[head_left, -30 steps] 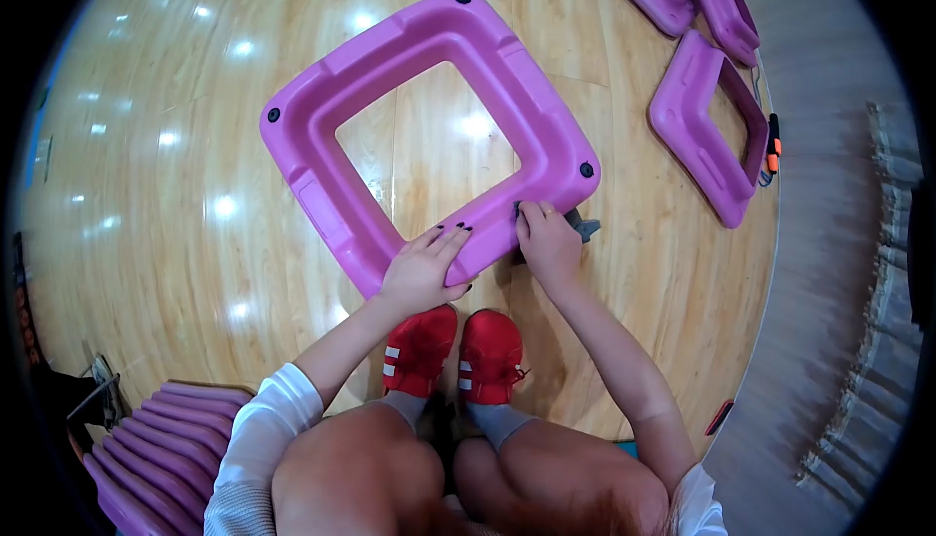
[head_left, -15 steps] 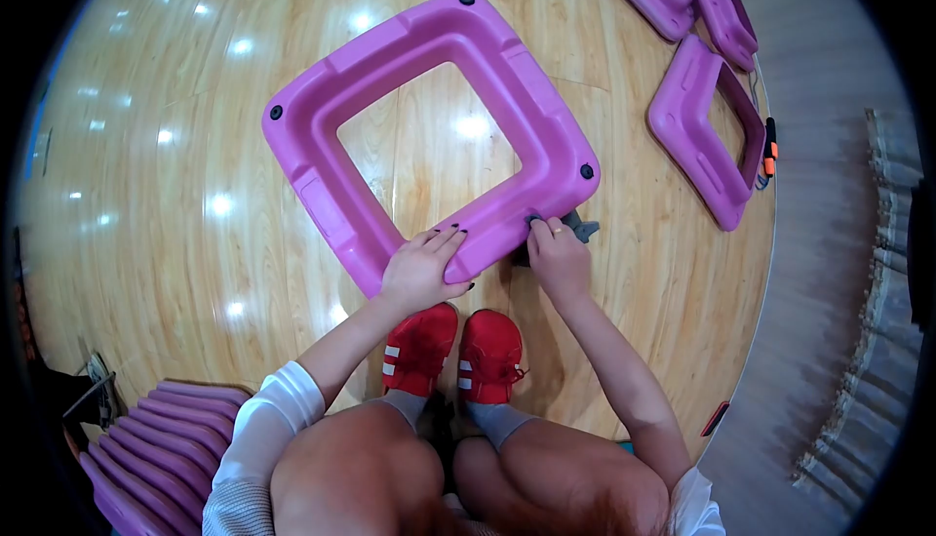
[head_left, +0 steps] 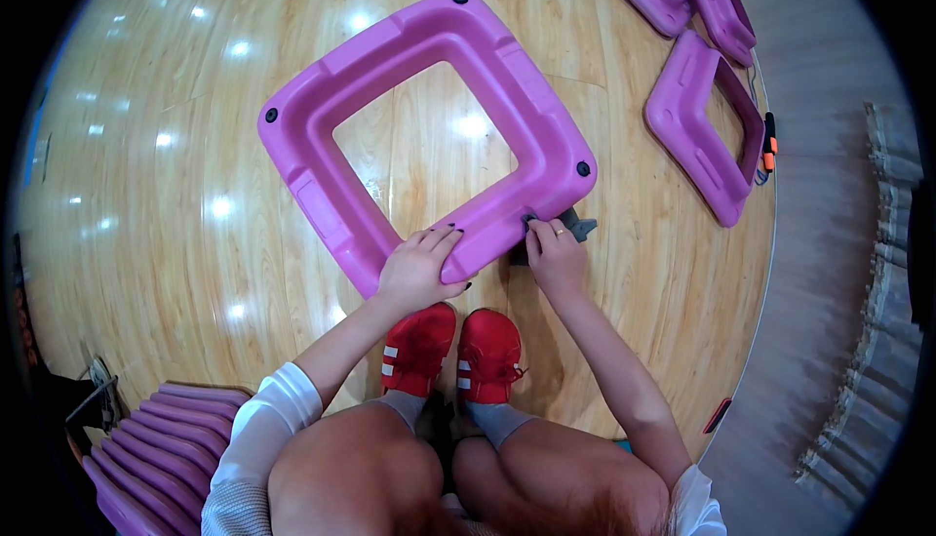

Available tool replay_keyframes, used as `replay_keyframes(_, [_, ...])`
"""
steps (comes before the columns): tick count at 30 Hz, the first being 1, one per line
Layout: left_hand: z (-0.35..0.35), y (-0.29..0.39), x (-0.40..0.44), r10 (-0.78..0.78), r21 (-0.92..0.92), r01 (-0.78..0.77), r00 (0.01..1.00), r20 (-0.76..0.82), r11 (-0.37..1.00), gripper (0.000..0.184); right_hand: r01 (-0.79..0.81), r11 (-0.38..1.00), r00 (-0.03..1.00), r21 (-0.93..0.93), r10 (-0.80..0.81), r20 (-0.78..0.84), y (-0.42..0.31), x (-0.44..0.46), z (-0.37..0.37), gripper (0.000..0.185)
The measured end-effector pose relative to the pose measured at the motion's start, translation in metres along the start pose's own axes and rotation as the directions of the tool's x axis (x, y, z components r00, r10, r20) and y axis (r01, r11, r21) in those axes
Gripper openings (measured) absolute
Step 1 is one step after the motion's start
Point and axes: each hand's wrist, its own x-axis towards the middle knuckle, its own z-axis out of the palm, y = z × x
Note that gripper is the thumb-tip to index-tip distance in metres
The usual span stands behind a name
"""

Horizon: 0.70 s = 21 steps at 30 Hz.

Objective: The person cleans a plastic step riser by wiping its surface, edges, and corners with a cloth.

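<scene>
A square purple plastic frame (head_left: 317, 199) lies in front of my feet, turned at an angle, with black round fittings at three of its corners. My left hand (head_left: 417, 268) grips its near side, fingers over the top and thumb at the outer edge. My right hand (head_left: 558, 255) is pinched closed against the frame's near right edge. A small dark spot shows at those fingertips; whether it is a nail or a small part I cannot tell. Beside that hand, partly under the frame, sits a dark grey object (head_left: 583, 226), mostly hidden.
Two red shoes (head_left: 419, 351) stand just below the frame. More purple plastic pieces (head_left: 697, 136) lie at the upper right, near an orange-and-black tool (head_left: 769, 146). A row of purple panels (head_left: 175, 429) stands at the lower left. A curtain (head_left: 848, 360) hangs along the right.
The view has shifted very slightly, so the frame and both hands appear a few pixels further left. Both hands keep their places on the frame.
</scene>
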Motion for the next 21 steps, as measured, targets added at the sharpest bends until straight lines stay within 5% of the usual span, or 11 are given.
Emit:
replay_keyframes(7, [0.0, 0.0, 0.0, 0.038, 0.0, -0.038, 0.999, -0.037, 0.999, 0.074, 0.006, 0.998, 0.996, -0.065, 0.0, 0.095, -0.009, 0.015, -0.012, 0.013])
replay_keyframes(21, [-0.001, 0.0, 0.001, 0.021, -0.014, -0.022, 1.0, -0.007, 1.0, 0.076, -0.001, 0.999, 1.0, -0.037, 0.002, 0.017, -0.004, 0.006, -0.001, 0.006])
